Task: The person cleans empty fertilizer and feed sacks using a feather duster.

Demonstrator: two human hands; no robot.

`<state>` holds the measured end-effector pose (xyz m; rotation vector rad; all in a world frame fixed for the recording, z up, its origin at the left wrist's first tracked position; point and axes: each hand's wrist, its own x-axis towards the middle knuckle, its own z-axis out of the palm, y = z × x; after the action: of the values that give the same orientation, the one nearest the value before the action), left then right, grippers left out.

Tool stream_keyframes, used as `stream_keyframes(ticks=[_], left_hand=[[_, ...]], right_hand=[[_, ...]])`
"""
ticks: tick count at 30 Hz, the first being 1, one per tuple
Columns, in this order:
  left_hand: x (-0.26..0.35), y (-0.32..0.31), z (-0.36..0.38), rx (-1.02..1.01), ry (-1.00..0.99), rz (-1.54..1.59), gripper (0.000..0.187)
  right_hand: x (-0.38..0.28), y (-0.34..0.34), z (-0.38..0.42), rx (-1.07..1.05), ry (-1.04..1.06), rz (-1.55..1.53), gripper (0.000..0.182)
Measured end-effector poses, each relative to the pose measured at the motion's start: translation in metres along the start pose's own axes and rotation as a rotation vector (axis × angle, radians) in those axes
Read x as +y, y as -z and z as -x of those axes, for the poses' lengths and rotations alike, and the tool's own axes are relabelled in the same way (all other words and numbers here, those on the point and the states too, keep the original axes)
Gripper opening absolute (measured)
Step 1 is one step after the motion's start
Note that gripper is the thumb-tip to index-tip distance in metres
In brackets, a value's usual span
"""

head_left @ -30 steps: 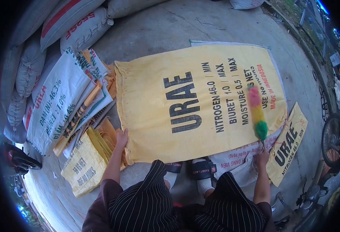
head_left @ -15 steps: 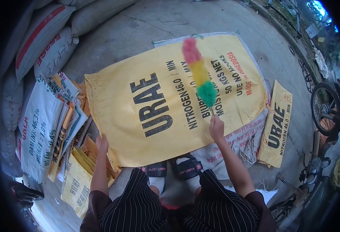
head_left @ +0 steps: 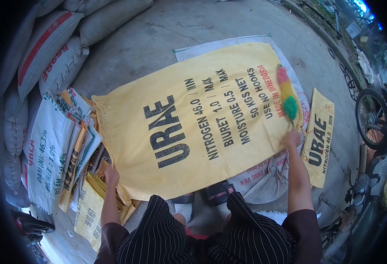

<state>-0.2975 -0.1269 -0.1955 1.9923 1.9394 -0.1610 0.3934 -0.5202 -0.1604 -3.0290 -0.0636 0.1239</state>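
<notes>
A large yellow woven sack (head_left: 180,123) printed "URAE" lies spread flat before my feet. My left hand (head_left: 112,175) is closed on its near left edge. My right hand (head_left: 293,138) grips the handle of a duster (head_left: 289,99) with pink, yellow and green bristles. The duster lies over the sack's right end, by the red lettering. Beneath the yellow sack, white sacks (head_left: 264,178) stick out along the near and far right sides.
Left of me is a pile of folded sacks (head_left: 48,149); filled sacks (head_left: 61,64) are stacked behind it. A folded yellow sack (head_left: 319,141) lies at the right. Bicycles (head_left: 372,121) stand along the right edge on the concrete floor (head_left: 158,39).
My right hand has swept the duster rightward from the middle of the print to the sack's right end. The yellow sack has shifted slightly toward me; my left hand stays on its edge.
</notes>
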Motion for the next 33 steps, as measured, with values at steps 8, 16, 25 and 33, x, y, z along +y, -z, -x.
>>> stream_keyframes(ticks=[8,16,25,33], left_hand=[[0.035,0.008,0.006,0.206,-0.007,0.361,0.034],[0.064,0.023,-0.004,0.314,0.135,0.216,0.035],[0.002,-0.011,-0.026,0.41,0.032,0.144,0.037],[0.021,0.028,-0.016,0.271,0.008,0.264,0.037]], right_hand=[[-0.015,-0.003,-0.013,0.241,0.257,-0.234,0.029],[-0.253,-0.054,0.288,-0.523,1.077,-0.348,0.023],[-0.231,-0.078,0.174,-0.261,0.714,-0.24,0.026],[-0.012,-0.016,-0.113,0.055,0.027,0.008,0.033]])
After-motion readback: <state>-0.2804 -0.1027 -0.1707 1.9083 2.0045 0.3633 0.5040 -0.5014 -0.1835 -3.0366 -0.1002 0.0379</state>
